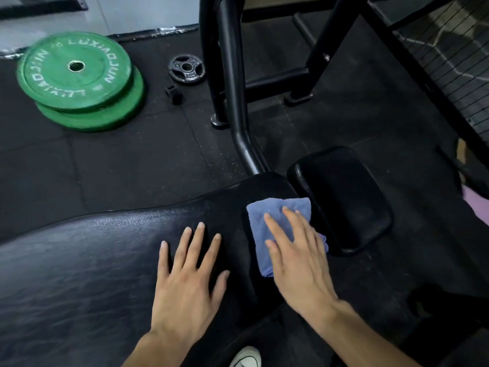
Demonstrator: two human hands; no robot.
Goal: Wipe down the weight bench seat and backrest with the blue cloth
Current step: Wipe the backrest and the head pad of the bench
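Vinyl, black and faintly grained, fills the near ground: the backrest (87,260) of the weight bench runs from about eight o'clock up toward the centre, sheened where the light catches it; a white shoe toe (246,357) shows at six o'clock beneath its edge. On that pad lies the left hand (188,276), flat, fingers straight and spread, holding nothing, only bracing; just beside it at three o'clock the right hand (296,258) presses down, fingers straight and apart, on the blue cloth (267,218); so both hands are open-palmed, near each other but not touching.

That cloth sits folded at the narrow end of the backrest, its right edge close to the gap before the seat (341,200), which lies at about two o'clock of it, a separate smaller pad, not yet under the cloth. I would judge the cloth light, soft and limp, a terry sort that bunches if dragged by a corner; best handled as it is, under a flat palm with the fingers pinning its leading edge; the vinyl looks smooth and firm, likely to let it slide easily.

Farther off, the black frame tube (232,83) rises at twelve o'clock; on the rubber floor (132,168) at ten o'clock lie two stacked green plates (79,78), and a small black plate (186,68) at eleven.
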